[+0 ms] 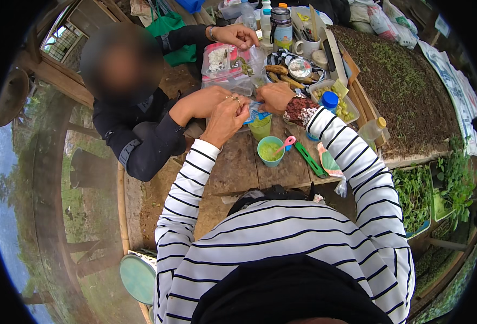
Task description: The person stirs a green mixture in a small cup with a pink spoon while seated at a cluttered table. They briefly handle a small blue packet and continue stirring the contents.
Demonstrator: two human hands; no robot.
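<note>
My left hand [225,121] and my right hand [275,98] meet above the wooden table with fingers pinched. Between them is a blue and clear plastic packet [255,113], which both appear to grip at its sides. Right beneath it stands a green cup [261,128], its top partly hidden by the packet. Nearer to me is a turquoise cup [269,148] of pale green pulp, with a pink spoon [288,142] leaning in it. To its right lies a green-handled cutter or knife [309,160]. A green and orange packet [329,160] lies under my right forearm.
A co-worker [141,117] sits at the left, one hand [238,35] over plastic containers [218,60] and one arm near my left hand. Farther back stand a flask [281,30], a mug [308,46] and fried pieces [281,73]. A soil bed [400,89] borders the right.
</note>
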